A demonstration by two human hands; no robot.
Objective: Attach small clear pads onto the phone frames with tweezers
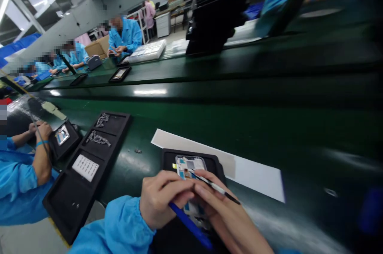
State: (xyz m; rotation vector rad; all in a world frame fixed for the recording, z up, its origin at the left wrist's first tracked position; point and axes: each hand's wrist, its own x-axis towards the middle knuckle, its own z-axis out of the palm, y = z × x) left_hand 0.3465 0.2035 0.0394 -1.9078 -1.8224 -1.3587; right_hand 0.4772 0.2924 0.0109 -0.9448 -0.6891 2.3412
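Observation:
An opened phone frame (190, 165) lies in a black holder (167, 158) at the near edge of the green bench. My left hand (161, 198) is closed over the lower part of the phone and grips a blue-handled tool (191, 227) that slants down to the right. My right hand (223, 214) pinches thin black-and-silver tweezers (216, 186), their tip over the phone's inner parts. Both sleeves are light blue.
A long black tray (68, 202) with compartments of small screws and a white label sheet lies to the left. A white paper sheet (254, 174) sits behind the holder. A co-worker's hand (42, 130) works at another holder on the left. Stacked black trays (215, 18) stand on the far side of the green conveyor.

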